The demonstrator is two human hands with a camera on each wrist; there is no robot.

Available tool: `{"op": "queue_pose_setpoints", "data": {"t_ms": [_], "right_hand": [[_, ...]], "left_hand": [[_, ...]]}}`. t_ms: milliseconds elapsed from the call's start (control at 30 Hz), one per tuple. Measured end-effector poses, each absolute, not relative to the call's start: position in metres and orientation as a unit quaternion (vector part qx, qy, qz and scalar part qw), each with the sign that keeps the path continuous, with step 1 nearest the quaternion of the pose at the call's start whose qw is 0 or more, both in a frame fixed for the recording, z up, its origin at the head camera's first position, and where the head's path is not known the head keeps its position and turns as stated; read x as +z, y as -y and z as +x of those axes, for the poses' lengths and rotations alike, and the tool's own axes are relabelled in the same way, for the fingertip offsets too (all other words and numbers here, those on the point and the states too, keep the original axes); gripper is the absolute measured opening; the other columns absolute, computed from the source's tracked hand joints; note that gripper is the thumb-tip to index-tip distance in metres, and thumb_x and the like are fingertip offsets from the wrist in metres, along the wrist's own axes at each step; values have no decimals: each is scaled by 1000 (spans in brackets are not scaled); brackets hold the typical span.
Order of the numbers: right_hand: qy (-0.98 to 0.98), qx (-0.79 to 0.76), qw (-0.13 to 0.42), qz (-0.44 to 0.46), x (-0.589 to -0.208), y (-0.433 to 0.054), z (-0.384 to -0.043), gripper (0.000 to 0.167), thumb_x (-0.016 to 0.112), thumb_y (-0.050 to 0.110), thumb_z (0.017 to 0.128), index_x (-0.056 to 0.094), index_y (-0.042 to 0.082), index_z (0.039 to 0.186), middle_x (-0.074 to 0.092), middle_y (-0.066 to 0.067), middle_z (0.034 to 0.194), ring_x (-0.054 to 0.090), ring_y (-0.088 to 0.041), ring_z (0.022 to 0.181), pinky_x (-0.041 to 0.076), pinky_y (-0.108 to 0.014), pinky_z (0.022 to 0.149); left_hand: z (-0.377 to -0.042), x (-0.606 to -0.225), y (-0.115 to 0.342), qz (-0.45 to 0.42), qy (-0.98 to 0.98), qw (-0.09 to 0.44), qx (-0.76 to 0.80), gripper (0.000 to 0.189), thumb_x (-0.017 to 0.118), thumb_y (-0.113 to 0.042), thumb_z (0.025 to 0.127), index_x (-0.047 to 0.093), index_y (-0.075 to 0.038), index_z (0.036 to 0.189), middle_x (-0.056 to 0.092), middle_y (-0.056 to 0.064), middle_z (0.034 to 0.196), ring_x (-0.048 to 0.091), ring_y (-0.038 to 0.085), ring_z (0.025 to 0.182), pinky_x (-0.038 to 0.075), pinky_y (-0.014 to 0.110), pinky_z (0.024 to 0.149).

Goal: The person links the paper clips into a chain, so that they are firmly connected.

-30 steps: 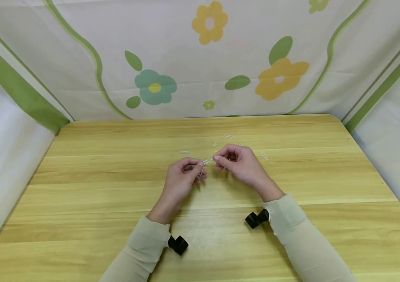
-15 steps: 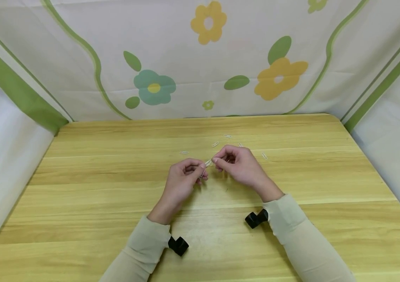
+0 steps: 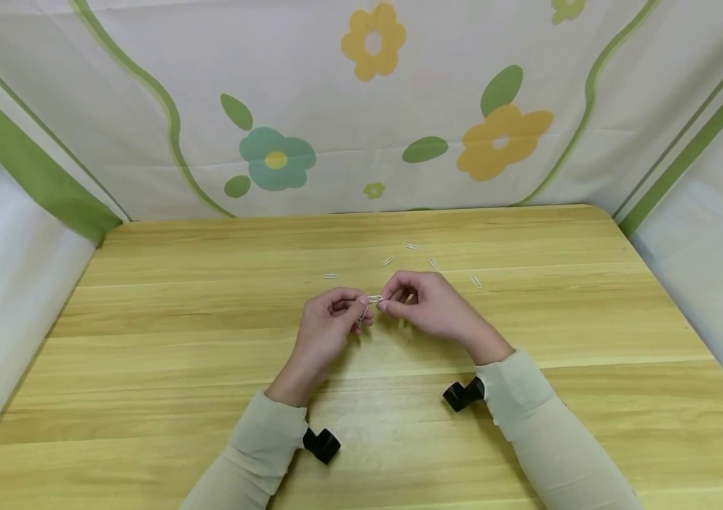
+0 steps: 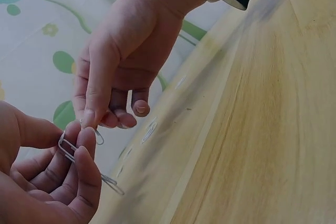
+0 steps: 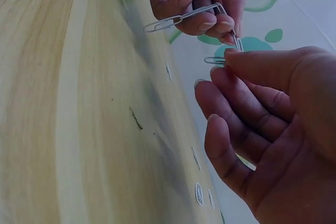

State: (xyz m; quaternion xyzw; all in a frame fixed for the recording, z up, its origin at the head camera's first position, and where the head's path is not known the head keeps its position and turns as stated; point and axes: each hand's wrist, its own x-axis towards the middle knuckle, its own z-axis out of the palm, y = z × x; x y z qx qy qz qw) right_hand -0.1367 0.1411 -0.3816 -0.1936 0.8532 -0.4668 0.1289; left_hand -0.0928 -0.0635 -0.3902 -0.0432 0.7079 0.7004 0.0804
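Observation:
Between thumb and forefinger my left hand point(image 3: 329, 322) pinches a short chain of white paper clips point(image 5: 199, 12), whose end clip point(image 5: 161, 24) dangles past the fingers. My right hand point(image 3: 431, 303) pinches a single paper clip point(image 5: 214, 60) at its fingertips. That clip meets the upper clip of the chain point(image 5: 238, 41) right at the right thumb, where the fingers partly cover the joint. Both hands are close together above the wooden table point(image 3: 195, 397), fingertips nearly touching in the left wrist view.
Several loose white paper clips lie beyond the hands: one at left point(image 3: 331, 276), others behind point(image 3: 409, 246) and to the right point(image 3: 476, 281). A flowered cloth point(image 3: 348, 127) hangs along the table's back edge. Each sleeve carries a black wrist camera point(image 3: 322, 445).
My right hand has lowered slightly toward me and turned. The clip between the hands has gone from slanted to nearly level. My left hand has hardly moved, still pinching the chain.

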Motion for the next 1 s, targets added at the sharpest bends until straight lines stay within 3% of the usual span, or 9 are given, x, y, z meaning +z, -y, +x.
{"op": "queue_pose_setpoints", "data": {"t_ms": [200,400,733,1000], "right_hand": [[-832,-498,142,-201,-384,-143,-136,5,70,19,106,70,14,105,74,-7,102,68,-23,94,59,-36,77],[-798,-548,181,-176,-391,-147,-137,9,65,13,108,65,8,116,72,-18,102,70,-29,86,60,-35,72],[-783,-583,172,-136,-401,-154,-141,14,64,10,109,68,3,120,73,-18,102,69,-24,86,60,-29,75],[-794,-571,169,-122,-398,-152,-141,17,56,17,113,62,2,121,73,-17,108,68,-26,91,60,-33,83]], "left_hand": [[-93,-391,65,-44,-704,83,704,15,66,-13,108,74,-1,113,76,15,96,71,18,85,57,29,75],[-94,-393,65,-55,-705,88,701,15,68,-14,107,75,-2,112,76,13,95,71,17,83,57,29,74],[-95,-392,67,-83,-704,80,701,12,69,-10,105,74,0,109,76,11,88,72,17,78,58,28,70],[-94,-390,66,-83,-707,88,697,12,71,-12,104,75,-2,110,77,11,90,72,16,79,56,28,70]]}}
